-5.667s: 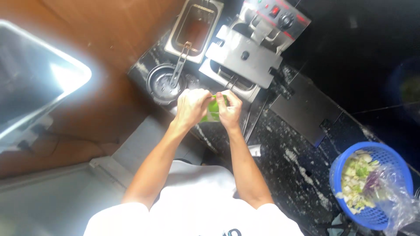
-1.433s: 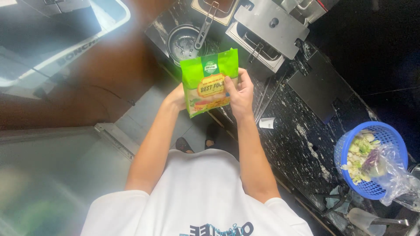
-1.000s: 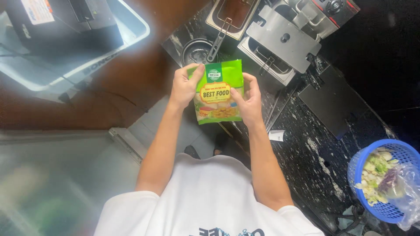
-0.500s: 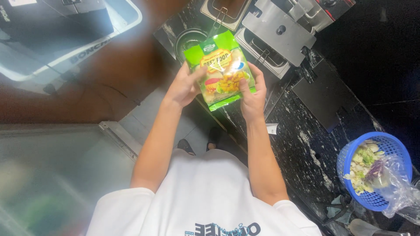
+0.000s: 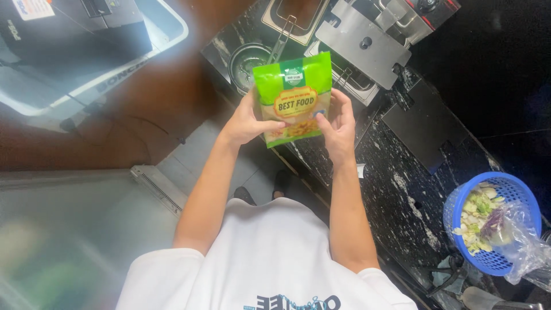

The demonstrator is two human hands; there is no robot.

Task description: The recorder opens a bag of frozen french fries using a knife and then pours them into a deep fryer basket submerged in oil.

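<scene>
I hold a green food pouch (image 5: 294, 95) upright in front of me, its printed face toward the camera, with a yellow label and a picture of fried food. My left hand (image 5: 247, 121) grips its left edge, thumb across the front. My right hand (image 5: 338, 123) holds the right edge with fingers curled around it. The pouch hangs above the edge of a dark speckled counter (image 5: 402, 189).
Behind the pouch stand a round metal pot (image 5: 244, 57) and a steel deep fryer (image 5: 356, 40) with a basket. A blue basket (image 5: 493, 224) of vegetable scraps with a clear bag sits at the right. A steel surface (image 5: 63, 229) lies at the lower left.
The pouch was tilted half a second ago; now it is held straight and a little lower, with both hands still on its edges.
</scene>
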